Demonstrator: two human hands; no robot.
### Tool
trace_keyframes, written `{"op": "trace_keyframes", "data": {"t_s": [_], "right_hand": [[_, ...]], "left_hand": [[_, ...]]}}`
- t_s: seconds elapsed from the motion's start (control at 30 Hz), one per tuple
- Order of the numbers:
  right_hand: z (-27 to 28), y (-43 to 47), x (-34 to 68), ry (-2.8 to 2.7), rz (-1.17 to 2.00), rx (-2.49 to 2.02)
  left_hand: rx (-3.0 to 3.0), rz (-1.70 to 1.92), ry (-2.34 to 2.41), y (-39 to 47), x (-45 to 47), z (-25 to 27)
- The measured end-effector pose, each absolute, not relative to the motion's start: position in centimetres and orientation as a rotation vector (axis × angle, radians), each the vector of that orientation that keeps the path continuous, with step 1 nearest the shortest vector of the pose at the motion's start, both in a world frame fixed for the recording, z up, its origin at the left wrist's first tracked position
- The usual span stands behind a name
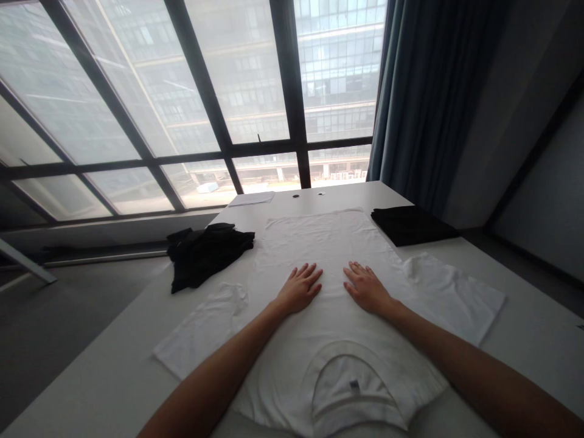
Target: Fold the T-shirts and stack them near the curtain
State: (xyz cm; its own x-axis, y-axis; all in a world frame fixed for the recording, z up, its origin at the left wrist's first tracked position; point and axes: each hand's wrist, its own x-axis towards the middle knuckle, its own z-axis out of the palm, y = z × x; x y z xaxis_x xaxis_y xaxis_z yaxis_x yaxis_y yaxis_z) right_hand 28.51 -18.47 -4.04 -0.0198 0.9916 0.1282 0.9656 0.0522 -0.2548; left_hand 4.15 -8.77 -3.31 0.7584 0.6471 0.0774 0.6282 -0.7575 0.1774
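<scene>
A white T-shirt lies spread on the table, its collar toward me and its hem at the far side. Both sleeves stretch out sideways, and some wrinkles show in the cloth. My left hand rests flat on the shirt's body, left of the middle, fingers spread. Across from it, my right hand lies palm down on the same cloth, fingers apart. A strip of shirt shows between the two hands. Neither hand holds anything.
A crumpled black garment lies at the table's left edge. On the right is a folded black cloth. White paper lies at the far left corner of the white table. Behind stand windows and a blue curtain.
</scene>
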Motion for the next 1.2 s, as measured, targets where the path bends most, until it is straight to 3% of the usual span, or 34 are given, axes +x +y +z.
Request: {"op": "trace_keyframes", "data": {"t_s": [0.6,0.73,0.93,1.2], "right_hand": [[-3.8,-17.8,29.2,-1.950,0.274,-1.930],[-2.0,-14.2,29.3,-1.577,0.383,-1.634],[0.1,-4.6,26.4,-0.568,1.027,-0.886],[-2.2,2.0,29.5,-0.264,1.239,-0.840]], "left_hand": [[2.620,0.297,1.002,-7.8,4.2,-2.3],[2.101,0.651,0.899,-5.6,7.3,-0.9],[0.661,1.131,0.547,-1.6,16.4,0.2],[0.337,1.156,0.669,5.8,18.6,-2.1]]}}
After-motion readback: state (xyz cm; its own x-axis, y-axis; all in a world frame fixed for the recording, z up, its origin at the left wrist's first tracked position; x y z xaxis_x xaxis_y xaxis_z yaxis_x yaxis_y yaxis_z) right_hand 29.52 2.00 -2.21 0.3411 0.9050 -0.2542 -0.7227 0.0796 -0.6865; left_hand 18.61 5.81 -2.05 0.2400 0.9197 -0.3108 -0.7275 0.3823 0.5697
